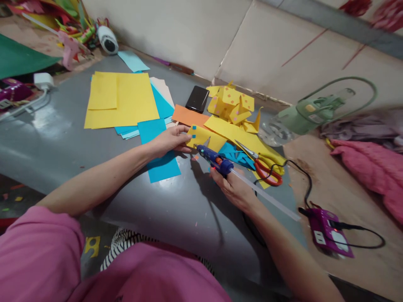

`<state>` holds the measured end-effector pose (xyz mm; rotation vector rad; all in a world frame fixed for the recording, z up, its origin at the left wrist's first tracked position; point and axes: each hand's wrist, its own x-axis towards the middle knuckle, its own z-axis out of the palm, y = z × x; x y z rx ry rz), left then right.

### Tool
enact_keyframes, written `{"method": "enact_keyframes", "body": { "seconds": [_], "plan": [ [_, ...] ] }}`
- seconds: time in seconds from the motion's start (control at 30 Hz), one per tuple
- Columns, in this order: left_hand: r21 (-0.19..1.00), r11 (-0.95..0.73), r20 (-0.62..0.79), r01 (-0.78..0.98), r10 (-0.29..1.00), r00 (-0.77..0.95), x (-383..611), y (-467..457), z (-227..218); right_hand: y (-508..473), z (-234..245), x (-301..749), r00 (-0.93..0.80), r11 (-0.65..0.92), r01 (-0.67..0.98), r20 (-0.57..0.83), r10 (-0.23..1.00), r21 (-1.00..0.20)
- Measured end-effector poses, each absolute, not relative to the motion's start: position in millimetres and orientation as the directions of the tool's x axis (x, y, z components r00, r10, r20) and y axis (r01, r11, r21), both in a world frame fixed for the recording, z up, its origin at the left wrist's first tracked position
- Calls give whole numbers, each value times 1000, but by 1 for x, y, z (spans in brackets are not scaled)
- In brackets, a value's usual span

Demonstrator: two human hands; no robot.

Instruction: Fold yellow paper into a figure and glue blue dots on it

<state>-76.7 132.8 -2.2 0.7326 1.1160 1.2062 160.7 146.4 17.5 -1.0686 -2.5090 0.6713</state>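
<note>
My left hand (170, 140) pinches the left end of a yellow paper piece (206, 139) that carries small blue squares. In my right hand (231, 184) is a blue hot glue gun (217, 160), with a long clear glue stick (267, 195) coming out of its back. The gun's nozzle points at the paper near my left fingers; whether it touches is too small to tell. A blue paper sheet (163, 170) lies under my left wrist. Right of the gun are red-handled scissors (267, 172) and blue paper scraps (237, 155).
Yellow sheets (126, 98), an orange strip (189, 115), a black phone-like device (197, 99) and folded yellow paper shapes (231, 102) lie toward the wall. A green bottle (302, 115) lies at right. The gun's black cord runs near a purple power strip (329, 230).
</note>
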Motion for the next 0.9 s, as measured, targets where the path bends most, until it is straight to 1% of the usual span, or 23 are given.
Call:
{"method": "enact_keyframes", "body": {
  "seconds": [0.13,0.27,0.5,0.9],
  "plan": [
    [909,236,-257,-343,966,-17,-77,134,-4,146,19,160,-663,598,592,95,742,-540],
    [908,238,-261,-345,965,-19,-77,133,-3,146,20,159,-673,618,589,107,732,-521],
    [900,252,-277,-357,961,-19,-76,132,1,145,19,159,-660,605,601,102,744,-523],
    [906,249,-261,-343,965,14,-78,133,-4,146,14,159,-662,627,574,152,734,-527]
  ]
}}
